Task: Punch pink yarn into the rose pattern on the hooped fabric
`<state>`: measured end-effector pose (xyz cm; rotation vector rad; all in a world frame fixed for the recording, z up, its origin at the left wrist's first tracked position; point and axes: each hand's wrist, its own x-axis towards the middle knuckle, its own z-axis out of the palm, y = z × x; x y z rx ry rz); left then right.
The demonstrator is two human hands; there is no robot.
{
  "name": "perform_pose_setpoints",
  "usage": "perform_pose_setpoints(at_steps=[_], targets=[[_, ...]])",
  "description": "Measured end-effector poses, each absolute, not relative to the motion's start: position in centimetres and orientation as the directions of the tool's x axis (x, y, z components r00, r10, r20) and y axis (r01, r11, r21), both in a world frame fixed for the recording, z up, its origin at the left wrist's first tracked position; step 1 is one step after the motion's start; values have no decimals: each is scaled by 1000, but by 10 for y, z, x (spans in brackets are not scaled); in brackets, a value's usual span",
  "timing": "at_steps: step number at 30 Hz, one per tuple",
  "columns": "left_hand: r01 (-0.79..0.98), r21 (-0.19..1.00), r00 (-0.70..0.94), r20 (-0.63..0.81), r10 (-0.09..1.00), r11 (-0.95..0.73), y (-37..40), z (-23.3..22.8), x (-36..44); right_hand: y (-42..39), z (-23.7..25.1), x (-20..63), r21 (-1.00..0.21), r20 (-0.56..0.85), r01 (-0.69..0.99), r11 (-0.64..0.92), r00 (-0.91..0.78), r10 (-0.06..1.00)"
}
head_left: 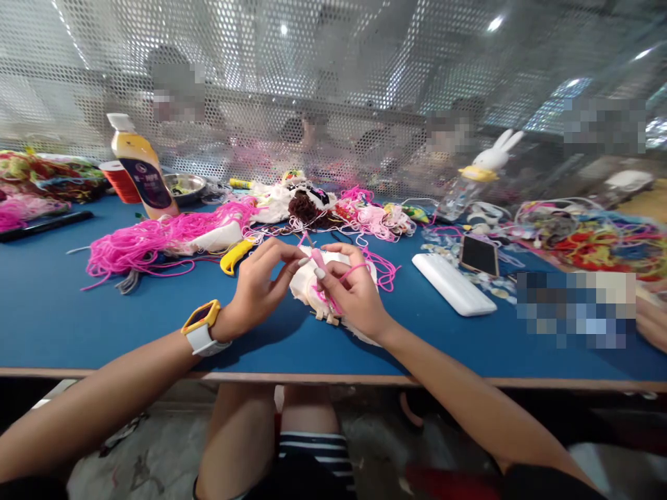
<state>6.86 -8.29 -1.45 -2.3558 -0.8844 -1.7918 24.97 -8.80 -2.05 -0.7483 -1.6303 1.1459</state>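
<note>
The worktop (pixel 62 298) is matt blue, felt-like, edged in bare wood. At 10 o'clock lies a loose bundle of glossy pink cord (pixel 151 243) beside a smooth plastic bottle (pixel 142 167) and a shiny metal bowl (pixel 186 185). At 2 o'clock a glossy white plastic power bank (pixel 452 283) sits beside a glass-faced phone (pixel 478 255). Perforated metal mesh (pixel 333 76) stands at 12 o'clock.

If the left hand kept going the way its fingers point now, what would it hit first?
Probably the right hand: the left hand points right toward it, fingertips nearly meeting over the pink cord and cream fabric piece.
</note>
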Motion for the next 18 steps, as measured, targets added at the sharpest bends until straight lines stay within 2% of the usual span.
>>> perform_pose_setpoints(at_steps=[4, 6, 9, 13, 18], targets=[[313, 547, 52, 806, 589, -777, -82, -18, 72, -89, -27, 249, -856, 427, 158, 491, -319, 846], [232, 622, 26, 764, 645, -747, -81, -19, 74, -87, -29, 249, -842, 435, 201, 501, -299, 850], [245, 621, 9, 767, 642, -745, -82, -18, 74, -84, -32, 248, -857, 421, 171, 486, -312, 852], [348, 515, 8, 834, 552, -783, -85, -14, 70, -81, -32, 247, -902, 376, 53, 428, -389, 841], [217, 603, 30, 782, 623, -767, -87, -14, 71, -83, -32, 246, -929, 334, 12, 369, -397, 855]])
